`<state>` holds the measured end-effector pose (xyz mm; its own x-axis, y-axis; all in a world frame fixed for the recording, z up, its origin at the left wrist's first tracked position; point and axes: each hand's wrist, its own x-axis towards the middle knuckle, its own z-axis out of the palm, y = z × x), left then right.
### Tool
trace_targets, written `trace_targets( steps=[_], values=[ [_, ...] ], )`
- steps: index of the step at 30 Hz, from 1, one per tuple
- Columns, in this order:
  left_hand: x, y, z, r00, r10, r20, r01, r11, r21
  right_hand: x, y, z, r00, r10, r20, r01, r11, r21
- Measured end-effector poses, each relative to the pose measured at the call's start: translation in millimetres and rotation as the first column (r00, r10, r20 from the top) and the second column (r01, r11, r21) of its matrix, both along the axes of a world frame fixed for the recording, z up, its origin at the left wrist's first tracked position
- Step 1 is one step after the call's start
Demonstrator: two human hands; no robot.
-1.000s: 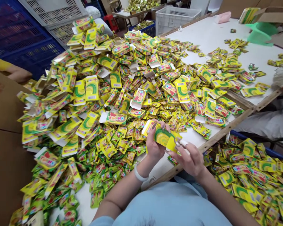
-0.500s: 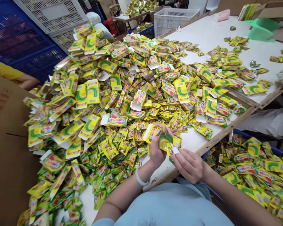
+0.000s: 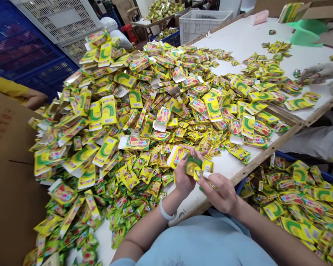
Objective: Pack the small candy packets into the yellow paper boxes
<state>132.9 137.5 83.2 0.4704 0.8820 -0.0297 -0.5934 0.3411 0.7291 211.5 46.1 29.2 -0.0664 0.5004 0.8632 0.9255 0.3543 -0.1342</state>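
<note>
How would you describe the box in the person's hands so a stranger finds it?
Find the white table with its heap of yellow boxes, then its edge by the blue shirt. There the left hand, beyond a pale bracelet, holds a yellow and green box that the right hand touches. Unlike the heap's loose boxes, this one is held.

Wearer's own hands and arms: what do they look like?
Left hand: no glove, shiny nails, pale bangle at the wrist, light blue short sleeve. Right hand: no glove, white wrap on one finger, shiny nail visible; sleeve out of view.
</note>
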Motion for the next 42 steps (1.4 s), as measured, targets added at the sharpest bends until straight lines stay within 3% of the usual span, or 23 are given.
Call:
trace_targets(
  steps=[10, 15, 19, 22, 24, 27, 29, 32, 35, 39, 42],
  values=[
    [0.1, -6.5, -2.2, 0.999, -0.030, 0.027, 0.029, 0.999, 0.013, -1.8, 0.4, 6.4, 0.978, -0.005, 0.206, -0.011, 0.997, 0.076],
    [-1.6, -7.6, 1.6, 0.994, 0.012, 0.112, -0.005, 0.998, -0.059, -2.8, 1.5, 8.0, 0.991, -0.011, 0.137, 0.003, 0.998, 0.058],
    [-3.9, -5.2, 1.1, 0.996, -0.027, 0.081, 0.032, 0.997, -0.065, -2.9, 0.4, 6.6, 0.997, -0.041, 0.072, 0.040, 0.999, 0.007],
    [-4.4, -2.8, -0.1, 0.998, 0.049, 0.029, -0.044, 0.988, -0.146, -1.0, -0.4, 2.9, 0.999, -0.039, 0.024, 0.039, 0.999, 0.007],
    [-4.3, -1.0, -0.6, 0.995, 0.094, -0.026, -0.098, 0.976, -0.193, 0.1, 0.2, 0.3, 0.989, -0.086, -0.124, 0.089, 0.996, 0.021],
    [-3.9, 3.7, -0.3, 0.993, 0.088, -0.076, -0.105, 0.960, -0.260, 1.6, 2.9, -1.1, 0.844, -0.139, -0.518, 0.170, 0.985, 0.012],
    [-3.7, 8.8, 1.0, 0.991, 0.106, -0.083, -0.127, 0.940, -0.318, 5.1, 4.7, 0.9, 0.731, -0.086, -0.677, 0.125, 0.992, 0.010],
    [-4.0, 18.4, 4.2, 0.990, 0.101, -0.099, -0.133, 0.896, -0.424, 18.4, 6.8, 8.3, 0.690, -0.038, -0.723, -0.067, 0.991, -0.116],
    [-5.6, 25.8, 7.4, 0.996, 0.004, -0.085, -0.051, 0.834, -0.550, 36.7, 12.1, 16.9, 0.638, -0.016, -0.770, -0.288, 0.922, -0.258],
    [-7.9, 27.4, 8.7, 0.989, -0.140, -0.037, 0.083, 0.759, -0.645, 49.7, 25.8, 23.4, 0.445, 0.023, -0.895, -0.460, 0.864, -0.206],
    [-8.8, 26.6, 7.4, 0.976, -0.218, -0.012, 0.159, 0.750, -0.642, 48.2, 33.0, 26.0, 0.330, 0.021, -0.944, -0.518, 0.840, -0.162]
  ],
)
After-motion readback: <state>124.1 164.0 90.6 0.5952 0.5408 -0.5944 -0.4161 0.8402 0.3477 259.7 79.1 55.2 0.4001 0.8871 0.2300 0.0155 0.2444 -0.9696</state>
